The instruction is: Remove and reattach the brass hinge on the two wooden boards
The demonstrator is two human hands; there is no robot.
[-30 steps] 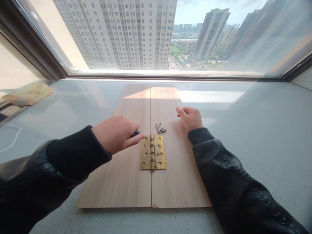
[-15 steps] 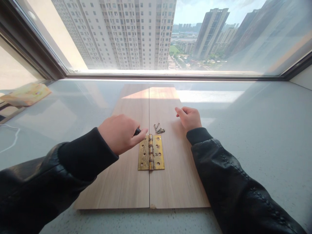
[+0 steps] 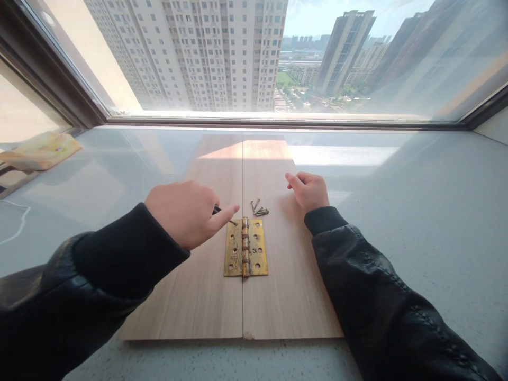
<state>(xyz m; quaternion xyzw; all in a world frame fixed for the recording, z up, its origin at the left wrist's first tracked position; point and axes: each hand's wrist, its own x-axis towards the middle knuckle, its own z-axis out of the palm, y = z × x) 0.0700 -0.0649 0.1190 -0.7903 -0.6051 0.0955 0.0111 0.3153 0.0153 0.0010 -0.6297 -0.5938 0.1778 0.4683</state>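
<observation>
A worn brass hinge [image 3: 256,259] lies unfolded across the seam of two pale wooden boards [image 3: 206,307], one leaf on each. My left hand [image 3: 184,214] is closed around a screwdriver [image 3: 216,209]; its dark handle shows at the fingers, and the thin shaft slants to the upper hole of the left leaf. The thumb stretches out over it. My right hand [image 3: 308,189] is curled shut by the right board's far edge; its inside is hidden. Between the hands, just beyond the hinge, several loose screws [image 3: 260,209] lie on the right board.
The boards rest on a speckled pale sill [image 3: 416,238] before a large window [image 3: 278,119]. At the far left lies a yellowish packet [image 3: 43,151], with a white cord [image 3: 18,227] nearer me. A small chip [image 3: 248,335] marks the near edge at the seam.
My left hand has shifted a little to the left and tilted, so the screwdriver's shaft now shows at the hinge's upper left hole. My right hand has stayed in place.
</observation>
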